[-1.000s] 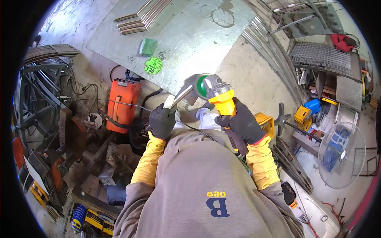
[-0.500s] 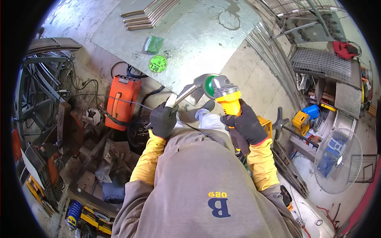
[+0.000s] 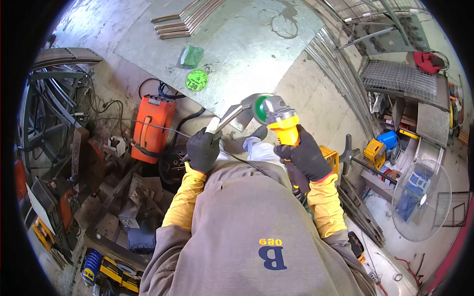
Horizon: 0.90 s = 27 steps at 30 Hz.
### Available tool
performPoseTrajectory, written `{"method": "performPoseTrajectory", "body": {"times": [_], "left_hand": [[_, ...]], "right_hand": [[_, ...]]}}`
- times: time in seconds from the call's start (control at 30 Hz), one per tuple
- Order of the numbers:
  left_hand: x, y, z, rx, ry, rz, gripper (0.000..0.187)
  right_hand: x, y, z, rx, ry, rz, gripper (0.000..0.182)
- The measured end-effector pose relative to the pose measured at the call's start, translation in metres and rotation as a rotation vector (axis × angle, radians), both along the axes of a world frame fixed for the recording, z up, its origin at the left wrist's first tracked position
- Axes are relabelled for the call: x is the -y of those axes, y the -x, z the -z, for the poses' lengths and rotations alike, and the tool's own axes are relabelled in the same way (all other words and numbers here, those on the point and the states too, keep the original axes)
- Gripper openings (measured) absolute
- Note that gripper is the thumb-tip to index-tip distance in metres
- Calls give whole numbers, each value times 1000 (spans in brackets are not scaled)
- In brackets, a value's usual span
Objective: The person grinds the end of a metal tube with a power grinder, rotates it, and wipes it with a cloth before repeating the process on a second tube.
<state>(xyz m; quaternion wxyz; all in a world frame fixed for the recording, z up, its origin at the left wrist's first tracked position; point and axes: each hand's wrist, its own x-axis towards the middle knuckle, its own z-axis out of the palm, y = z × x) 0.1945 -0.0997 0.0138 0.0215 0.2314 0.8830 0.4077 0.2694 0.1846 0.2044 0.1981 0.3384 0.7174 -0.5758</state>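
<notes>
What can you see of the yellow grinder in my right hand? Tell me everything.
The grinder has a yellow, plastic-looking body and a grey, metallic-looking head, with a green disc on its left side. The right hand grips the body, partly hiding it. The head points away from you, with the disc facing the metal bar in your left hand. I cannot tell whether they touch or the disc spins.

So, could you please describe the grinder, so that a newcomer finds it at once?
Start at the large metal sheet at the top of the picture. Below it, look for the gloved right hand, which holds the grinder. Its yellow body, grey head and green disc set it apart from the slim metal bar in the left hand.
</notes>
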Motion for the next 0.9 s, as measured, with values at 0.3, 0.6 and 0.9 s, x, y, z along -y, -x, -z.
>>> {"method": "performPoseTrajectory", "body": {"times": [0.3,0.6,0.9], "left_hand": [[-1,-1,2,-32,26,-26,52],[1,-2,16,-76,71,-18,54],[5,0,33,-161,87,0,53]], "right_hand": [[6,-1,-6,18,21,-39,56],[-24,-28,16,92,-19,267,48],[-19,-11,-4,55,96,306,48]]}}
